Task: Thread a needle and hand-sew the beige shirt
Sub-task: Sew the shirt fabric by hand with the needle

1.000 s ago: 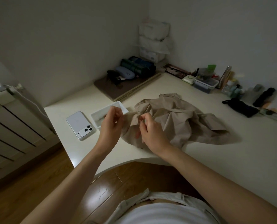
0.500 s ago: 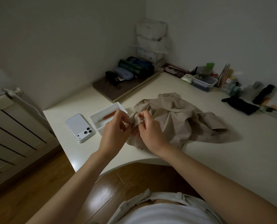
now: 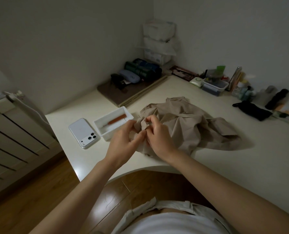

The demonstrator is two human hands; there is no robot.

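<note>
Two grips meet on the 9 o'clock edge of the beige shirt [image 3: 187, 125]. Left grip [image 3: 123, 137] is curled, pinching a fabric fold. Right grip [image 3: 159, 135] is curled, pinching the same fold; needle too small to confirm. Shirt lies crumpled mid-counter [image 3: 224, 166]. White tray [image 3: 106, 134] with orange tool [image 3: 117, 119] sits at the shirt's 9 o'clock, phone [image 3: 83, 132] beyond it.

The person's arms are uncovered along their whole visible length, from the left hand [image 3: 123, 141] and the right hand [image 3: 159, 139] back to the picture's edge at 7 and 4 o'clock. At 6 o'clock a plain white top [image 3: 174, 223] covers the torso. Just beyond it, toward 12 o'clock, lies a crumpled off-white cloth waistband [image 3: 140, 209] with a turned-over edge, and a thin strip of bare midriff shows between them.
</note>
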